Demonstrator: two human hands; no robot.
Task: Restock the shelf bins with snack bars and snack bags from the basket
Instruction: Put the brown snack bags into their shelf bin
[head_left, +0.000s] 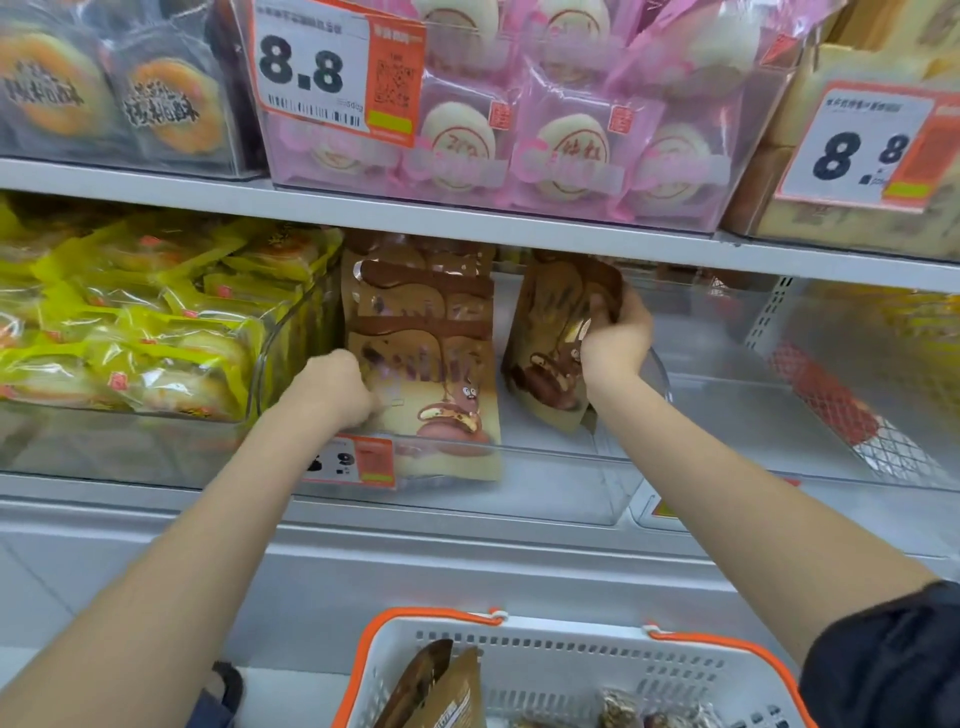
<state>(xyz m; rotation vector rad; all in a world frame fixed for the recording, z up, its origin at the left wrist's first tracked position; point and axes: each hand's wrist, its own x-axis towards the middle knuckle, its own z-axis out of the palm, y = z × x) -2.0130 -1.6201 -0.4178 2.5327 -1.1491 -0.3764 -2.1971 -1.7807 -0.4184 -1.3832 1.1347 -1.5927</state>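
Observation:
A clear shelf bin on the middle shelf holds upright brown snack bags with a cartoon print. My left hand grips the left edge of the front bag in that stack. My right hand holds another brown snack bag, tilted, inside the same bin to the right of the stack. Below, a white basket with orange rim holds more brown bags and some small wrapped snacks.
Yellow pastry packs fill the bin to the left. Pink-wrapped cakes and dark-wrapped pastries sit on the shelf above, with 8.8 price tags. A nearly bare clear bin stands to the right.

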